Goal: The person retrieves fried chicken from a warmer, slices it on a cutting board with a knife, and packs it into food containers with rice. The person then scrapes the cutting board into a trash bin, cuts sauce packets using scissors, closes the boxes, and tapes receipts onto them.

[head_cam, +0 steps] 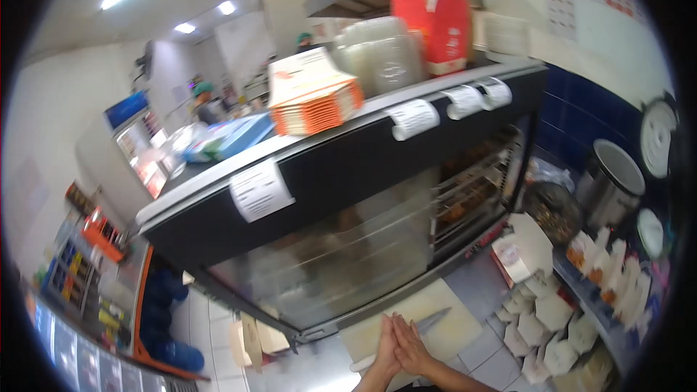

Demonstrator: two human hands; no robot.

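Observation:
My left hand point(384, 349) and my right hand point(409, 347) are laid together, palm towards palm, with the fingers stretched out and nothing visible between them. They are over a pale cutting board point(457, 332). A knife lies slantwise on the board; its blade point(433, 320) shows to the right of my hands. What looks like its white handle point(361, 363) comes out on the left, while the middle part is hidden. Just beyond the board stands a dark-framed glass display warmer point(337, 261), with trays of browned food point(468, 198) behind its open right side.
Paper slips point(262, 190) hang from the warmer's top edge. On top are stacked orange-and-white cartons point(313, 100), clear plastic containers point(381, 57) and red boxes point(449, 32). Folded white boxes point(552, 310), a steel pot point(610, 179) and a shelf of filled cartons point(610, 272) stand right. Co-workers point(204, 103) are in the background.

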